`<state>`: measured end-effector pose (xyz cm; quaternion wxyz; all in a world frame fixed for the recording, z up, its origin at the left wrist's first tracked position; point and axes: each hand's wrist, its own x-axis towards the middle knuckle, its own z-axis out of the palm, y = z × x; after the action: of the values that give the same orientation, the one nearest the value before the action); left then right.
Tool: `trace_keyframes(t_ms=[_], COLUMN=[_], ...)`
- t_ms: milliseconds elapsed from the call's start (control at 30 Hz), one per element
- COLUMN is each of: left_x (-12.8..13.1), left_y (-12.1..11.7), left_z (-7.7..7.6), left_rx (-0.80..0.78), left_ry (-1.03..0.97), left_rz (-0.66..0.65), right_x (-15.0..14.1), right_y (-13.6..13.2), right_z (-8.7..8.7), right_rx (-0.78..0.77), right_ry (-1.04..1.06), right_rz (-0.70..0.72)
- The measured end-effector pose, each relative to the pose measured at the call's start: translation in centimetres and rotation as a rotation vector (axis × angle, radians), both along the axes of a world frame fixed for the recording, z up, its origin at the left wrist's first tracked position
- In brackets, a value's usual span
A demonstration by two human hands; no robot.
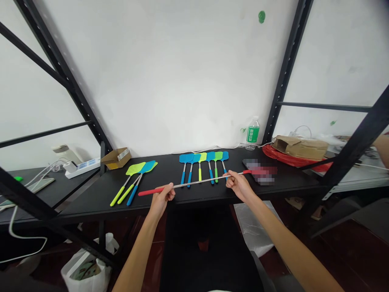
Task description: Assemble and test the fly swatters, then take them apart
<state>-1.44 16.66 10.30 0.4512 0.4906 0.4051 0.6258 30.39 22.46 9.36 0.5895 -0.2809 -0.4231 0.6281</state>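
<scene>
A red fly swatter [152, 191] with a long metal telescopic shaft stretches between my two hands above the front of the black shelf. My left hand [163, 195] is closed around the handle where it meets the shaft. Near the swatter's head, my right hand [238, 184] pinches the metal shaft. The red head is at the right, partly blurred out. Behind the shaft lies a row of several short fly swatters [199, 166] in blue, yellow and green. Left of my left hand, three more swatters [133, 184] lie together, with two yellow-green handles and one blue.
A bottle [253, 134] with a green label stands by the wall. An open cardboard box [116, 158] and a power strip [83, 167] are at the left. A brown carton [300, 147] rests on red plastic at the right. Black metal uprights [287, 65] frame the shelf.
</scene>
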Motion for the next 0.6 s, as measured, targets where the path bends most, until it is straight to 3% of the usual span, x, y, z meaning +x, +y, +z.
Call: trace_keyframes(t_ms=[600], left_x=[-0.14], left_y=[0.12], left_z=[-0.23], left_rx=[0.012], left_ry=[0.023], left_rz=[-0.005], right_x=[0.13], right_y=[0.15], right_z=[-0.26], right_rx=[0.000], right_ry=[-0.018], right_rz=[-0.005])
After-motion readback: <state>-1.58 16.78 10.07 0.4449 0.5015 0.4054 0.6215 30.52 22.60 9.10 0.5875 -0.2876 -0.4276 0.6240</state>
